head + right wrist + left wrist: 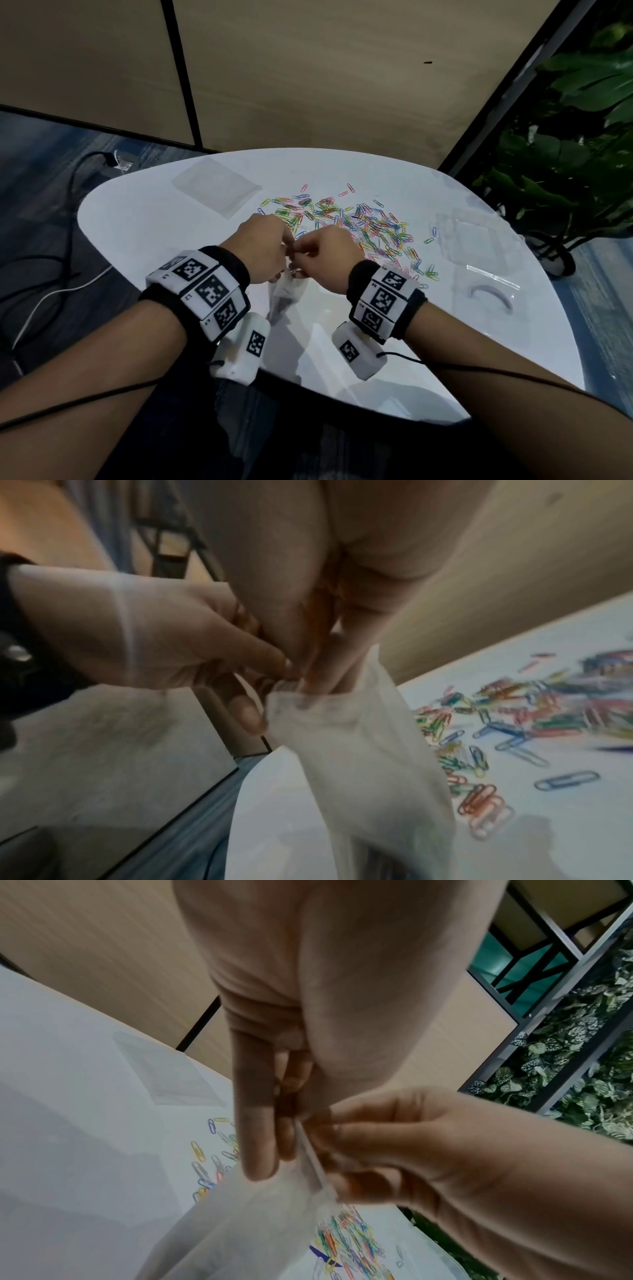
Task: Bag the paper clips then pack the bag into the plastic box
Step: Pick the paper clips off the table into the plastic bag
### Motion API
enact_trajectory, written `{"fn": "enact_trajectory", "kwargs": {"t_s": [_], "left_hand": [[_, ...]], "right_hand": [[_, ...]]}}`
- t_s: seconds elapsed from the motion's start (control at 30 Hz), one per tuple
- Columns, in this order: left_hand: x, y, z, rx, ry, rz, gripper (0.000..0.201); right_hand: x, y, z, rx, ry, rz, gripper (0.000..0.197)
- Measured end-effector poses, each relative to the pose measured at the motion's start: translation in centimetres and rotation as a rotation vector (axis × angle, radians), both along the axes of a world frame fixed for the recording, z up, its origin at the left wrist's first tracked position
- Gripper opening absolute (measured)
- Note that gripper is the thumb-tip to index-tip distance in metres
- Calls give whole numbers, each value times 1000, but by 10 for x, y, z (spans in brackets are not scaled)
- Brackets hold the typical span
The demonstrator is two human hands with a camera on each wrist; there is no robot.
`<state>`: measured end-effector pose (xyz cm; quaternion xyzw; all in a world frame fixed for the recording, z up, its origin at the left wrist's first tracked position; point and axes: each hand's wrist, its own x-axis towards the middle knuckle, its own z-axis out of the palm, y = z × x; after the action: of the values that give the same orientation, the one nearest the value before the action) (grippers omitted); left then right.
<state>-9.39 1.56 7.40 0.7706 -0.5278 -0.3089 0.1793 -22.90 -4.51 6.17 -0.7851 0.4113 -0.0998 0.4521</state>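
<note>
Both hands meet above the near middle of the white table (171, 240), with a small clear plastic bag (287, 294) hanging from them. My left hand (286, 255) pinches the bag's top edge on one side. My right hand (302, 251) pinches the same edge from the other side. In the left wrist view the bag (253, 1218) hangs below my left hand (284, 1153), and my right hand (346, 1150) comes in from the right. The right wrist view shows the bag's mouth (308, 699) between the fingertips. Coloured paper clips (363, 226) lie scattered just beyond the hands. What is inside the bag is unclear.
A stack of clear bags (215, 188) lies at the table's far left. A clear plastic box (476, 240) stands at the right, with a clear lid with a curved handle (493, 291) nearer me. A plant (565, 154) stands beyond the right edge. Cables (72, 219) run on the floor at left.
</note>
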Motion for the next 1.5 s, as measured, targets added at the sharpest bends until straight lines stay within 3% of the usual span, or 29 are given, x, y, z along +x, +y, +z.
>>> {"fn": "enact_trajectory", "kwargs": {"t_s": [0.13, 0.2, 0.33, 0.4, 0.53, 0.63, 0.73, 0.83, 0.9, 0.97, 1.07, 1.2, 1.3, 1.43, 1.5], "left_hand": [[19, 15, 2, -7, 6, 87, 36], [34, 24, 4, -7, 40, 134, 35], [60, 40, 8, -30, 67, 202, 31], [71, 43, 6, -35, 55, 230, 32], [87, 46, 1, -23, 44, 263, 37], [93, 46, -1, -21, 47, 277, 40], [97, 45, -4, -25, 46, 284, 38], [97, 44, -4, -25, 29, 281, 36], [94, 43, -3, -20, 26, 271, 35], [90, 41, 0, -16, 18, 257, 35], [85, 40, 2, -9, -4, 231, 35], [80, 36, 4, 5, -16, 214, 36], [76, 33, 4, 3, -17, 204, 36], [70, 27, 4, 5, -11, 198, 35], [67, 25, 3, 11, -11, 193, 36]], "right_hand": [[-4, -16, 4, 193, -243, -179, 12], [-16, -34, -13, 147, -74, -217, 23], [-26, -42, -65, -86, 529, -48, 78], [-16, -36, -90, -142, 578, 0, 85], [16, -37, -113, -296, 449, -67, 45], [39, -52, -116, -374, 480, -30, 55], [54, -65, -120, -472, 619, 159, 65], [59, -69, -126, -606, 662, 318, 45], [59, -68, -124, -668, 669, 337, 22], [55, -67, -119, -675, 653, 306, 13], [46, -69, -110, -538, 539, 164, 17], [29, -73, -90, -213, 254, -195, 15], [23, -73, -75, 60, 16, -336, 15], [33, -55, -44, 434, -489, -328, 22], [43, -38, -30, 586, -616, -240, 25]]}}
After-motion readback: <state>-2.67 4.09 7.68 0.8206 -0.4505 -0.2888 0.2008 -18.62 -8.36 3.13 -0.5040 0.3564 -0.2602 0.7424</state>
